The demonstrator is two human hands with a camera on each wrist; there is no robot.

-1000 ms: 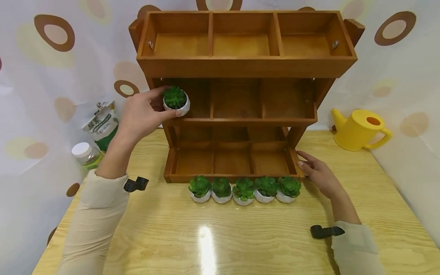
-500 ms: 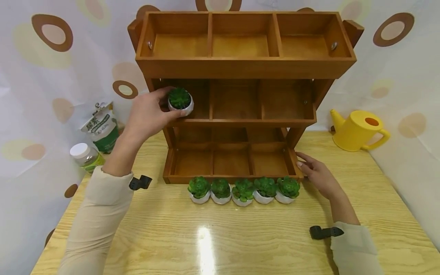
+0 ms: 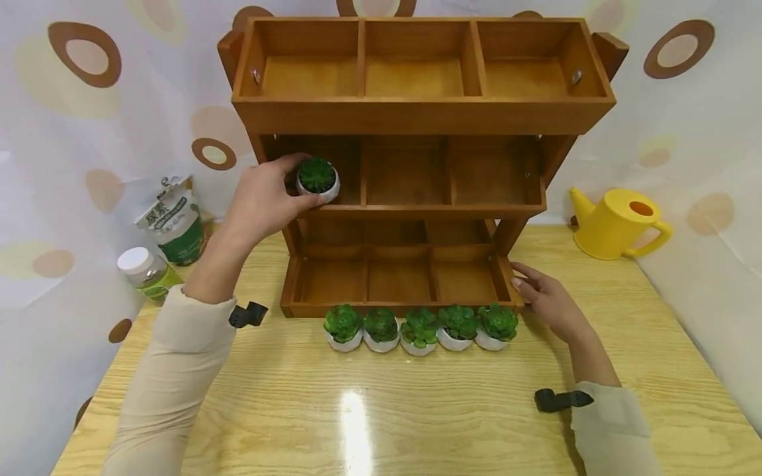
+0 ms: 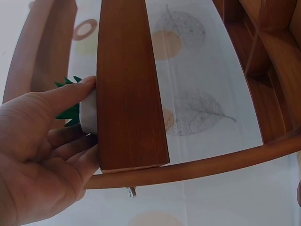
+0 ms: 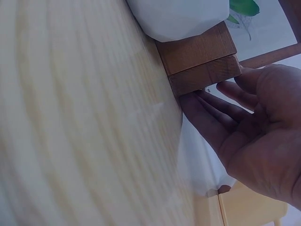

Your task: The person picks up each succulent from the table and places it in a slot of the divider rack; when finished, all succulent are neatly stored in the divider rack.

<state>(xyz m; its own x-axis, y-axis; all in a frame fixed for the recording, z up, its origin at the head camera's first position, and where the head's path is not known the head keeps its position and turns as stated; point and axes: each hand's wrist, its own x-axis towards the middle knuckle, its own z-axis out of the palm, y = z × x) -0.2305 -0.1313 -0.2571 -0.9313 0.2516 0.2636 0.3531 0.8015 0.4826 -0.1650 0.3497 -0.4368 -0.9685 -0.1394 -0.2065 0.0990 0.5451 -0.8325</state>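
Observation:
My left hand (image 3: 262, 199) holds a small potted succulent (image 3: 317, 177) in a white faceted pot, thumb in front and fingers around its side. The plant is at the left compartment of the middle tier of a brown wooden plant stand (image 3: 425, 119). In the left wrist view, the tier's front board (image 4: 129, 94) hides part of the white pot (image 4: 88, 113). At the lower right, my right hand (image 3: 550, 304) rests its fingertips against the outer side of the bottom tier. The right wrist view shows these fingers (image 5: 211, 120) reaching along the wood.
Several potted succulents (image 3: 419, 327) stand in a row before the bottom tier. A yellow watering can (image 3: 619, 225) is at the right. On the left are a white-capped jar (image 3: 145, 272) and a clipped bag (image 3: 175, 225). Patterned cloth (image 3: 107, 158) hangs behind the wooden table (image 3: 286, 396).
My left hand has moved the potted succulent slightly right and down, further into the middle tier's left compartment. My right hand has stayed at the stand's side.

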